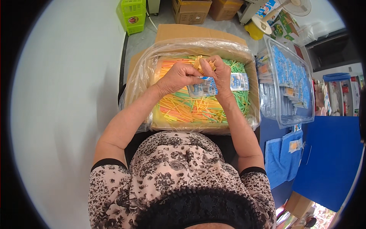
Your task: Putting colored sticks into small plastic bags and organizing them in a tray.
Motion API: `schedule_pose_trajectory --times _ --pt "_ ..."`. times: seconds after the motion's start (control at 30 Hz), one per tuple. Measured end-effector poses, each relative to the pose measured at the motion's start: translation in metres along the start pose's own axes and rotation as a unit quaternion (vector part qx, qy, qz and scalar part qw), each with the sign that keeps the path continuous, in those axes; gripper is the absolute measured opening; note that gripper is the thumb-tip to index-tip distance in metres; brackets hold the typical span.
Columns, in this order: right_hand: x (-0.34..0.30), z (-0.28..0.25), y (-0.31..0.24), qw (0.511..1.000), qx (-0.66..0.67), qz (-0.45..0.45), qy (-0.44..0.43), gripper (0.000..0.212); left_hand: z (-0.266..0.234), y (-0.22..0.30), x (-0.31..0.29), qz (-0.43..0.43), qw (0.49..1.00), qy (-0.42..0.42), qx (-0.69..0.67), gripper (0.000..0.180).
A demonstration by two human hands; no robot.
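Observation:
Both my hands are over a carton (206, 128) filled with thin coloured sticks (179, 108), orange and yellow on the left, green on the right. My left hand (178, 79) pinches the top edge of a clear plastic packet (202, 90) with blue print, which hangs below my fingers. In my right hand (219, 74), closed fingers grip a small bundle of yellow-orange sticks (198, 62) at the packet's mouth. My fingers hide where the bundle meets the packet. Another blue-and-white packet (239, 81) lies on the green sticks, just right of my right wrist.
Clear plastic lining (133, 84) drapes over the carton's rim. On the right stands a clear tub (280, 120) of blue-printed packets. Nearer lies a blue cloth (280, 158) with a small packet (294, 145) on it. A green crate (134, 17), cardboard boxes (191, 11) and a fan (297, 5) are behind.

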State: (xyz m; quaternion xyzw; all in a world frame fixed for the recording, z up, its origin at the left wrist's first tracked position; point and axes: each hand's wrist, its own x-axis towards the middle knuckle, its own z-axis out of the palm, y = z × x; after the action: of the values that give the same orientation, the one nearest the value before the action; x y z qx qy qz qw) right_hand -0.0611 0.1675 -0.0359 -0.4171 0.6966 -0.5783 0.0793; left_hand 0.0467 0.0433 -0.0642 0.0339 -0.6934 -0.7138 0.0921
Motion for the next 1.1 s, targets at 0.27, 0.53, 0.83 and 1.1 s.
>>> schedule_pose_trajectory --times 0.27,0.53,0.83,1.1 --pt "-0.001 -0.043 0.024 0.982 0.088 0.115 0.124 0.019 0.002 0.001 0.003 -0.021 0.999 0.014 -0.028 0.010" --pt "-0.092 -0.064 0.005 0.932 -0.265 0.025 -0.245 0.028 -0.005 0.000 0.002 -0.010 0.997 0.033 -0.069 0.020" --pt "-0.056 -0.064 -0.014 0.966 -0.041 0.229 -0.115 0.027 -0.004 -0.002 -0.001 -0.017 0.998 0.027 -0.050 0.026" --pt "-0.036 -0.047 -0.013 0.991 0.018 0.101 -0.082 0.019 -0.003 -0.003 0.002 -0.025 0.999 -0.005 -0.041 0.025"
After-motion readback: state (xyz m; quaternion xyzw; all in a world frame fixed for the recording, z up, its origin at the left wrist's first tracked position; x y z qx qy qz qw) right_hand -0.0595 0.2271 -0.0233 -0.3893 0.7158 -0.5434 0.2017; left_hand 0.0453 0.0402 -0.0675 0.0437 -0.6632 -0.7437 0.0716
